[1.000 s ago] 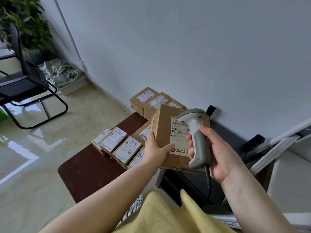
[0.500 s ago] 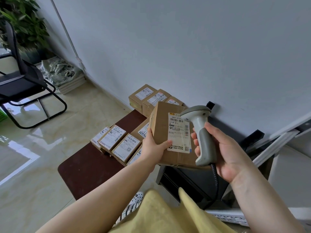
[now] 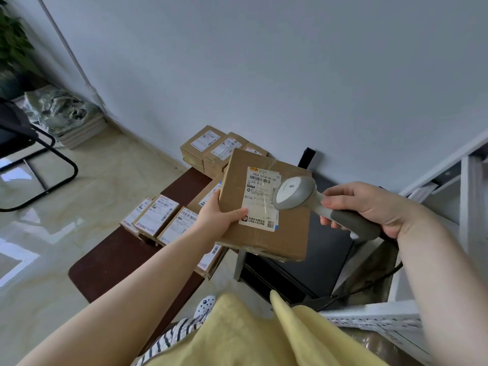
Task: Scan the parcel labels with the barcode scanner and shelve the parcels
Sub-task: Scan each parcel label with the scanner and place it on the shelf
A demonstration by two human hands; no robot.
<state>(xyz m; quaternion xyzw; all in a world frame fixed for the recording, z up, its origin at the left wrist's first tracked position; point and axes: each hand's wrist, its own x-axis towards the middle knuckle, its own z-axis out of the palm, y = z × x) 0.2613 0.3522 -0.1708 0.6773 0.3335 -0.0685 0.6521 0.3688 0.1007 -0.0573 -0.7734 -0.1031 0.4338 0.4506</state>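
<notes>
A flat brown cardboard parcel (image 3: 266,241) with a white label (image 3: 260,199) faces me, held up in the air. My left hand (image 3: 217,216) grips its left edge, thumb on the label's lower corner. My right hand (image 3: 369,204) grips the handle of a grey barcode scanner (image 3: 295,194), whose head hangs tilted over the label's right side. Its black cable runs down to the right. Several more labelled parcels (image 3: 169,220) lie on the dark brown table (image 3: 111,262) below.
Three boxes (image 3: 211,146) stand stacked against the wall behind the table. A white metal shelf (image 3: 472,196) is at the right, a black unit (image 3: 311,265) beneath the parcel. A black chair (image 3: 23,143), a plant and a pile of bags occupy the far left floor.
The parcel has tipped so its label faces up more fully. My right hand has turned the scanner from upright to lying across, its head now over the label.
</notes>
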